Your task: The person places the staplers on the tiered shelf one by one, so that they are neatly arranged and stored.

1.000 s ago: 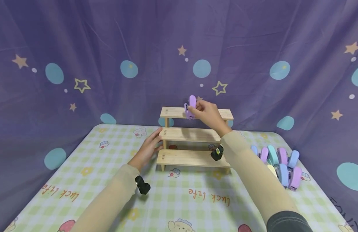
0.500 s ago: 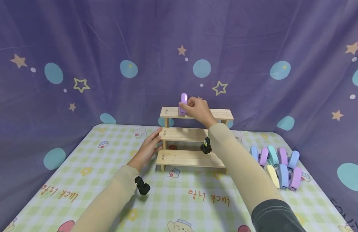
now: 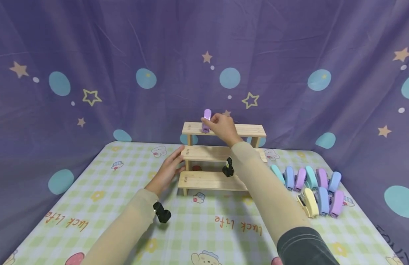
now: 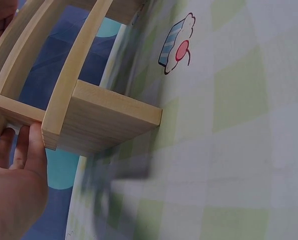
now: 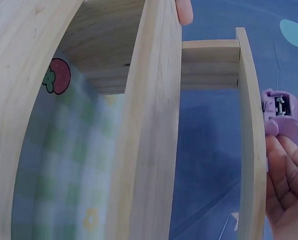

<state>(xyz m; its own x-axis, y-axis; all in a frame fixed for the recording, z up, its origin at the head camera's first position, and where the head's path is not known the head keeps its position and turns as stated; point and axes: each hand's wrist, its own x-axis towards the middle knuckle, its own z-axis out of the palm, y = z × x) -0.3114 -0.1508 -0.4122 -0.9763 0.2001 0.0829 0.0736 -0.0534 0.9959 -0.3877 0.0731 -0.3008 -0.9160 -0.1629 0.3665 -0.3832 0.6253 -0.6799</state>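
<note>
A purple mini stapler [image 3: 207, 115] stands upright toward the left end of the top tier of a three-tier wooden rack [image 3: 249, 130]. My right hand [image 3: 224, 128] pinches it between thumb and fingers. In the right wrist view the stapler [image 5: 284, 117] sits against the top board, its metal parts facing the camera. My left hand [image 3: 167, 171] rests against the rack's left side at the middle tier. Its fingers are extended on the wood, and the left wrist view shows the fingertips [image 4: 35, 142] touching the side piece.
Several staplers in purple, blue and teal, plus a yellow one [image 3: 310, 202], stand grouped on the checked tablecloth [image 3: 188, 228] right of the rack. A purple curtain [image 3: 178, 44] hangs close behind the rack.
My right hand has moved left and brought the purple stapler from above the top tier down onto it. My left hand has stayed at the rack's side.
</note>
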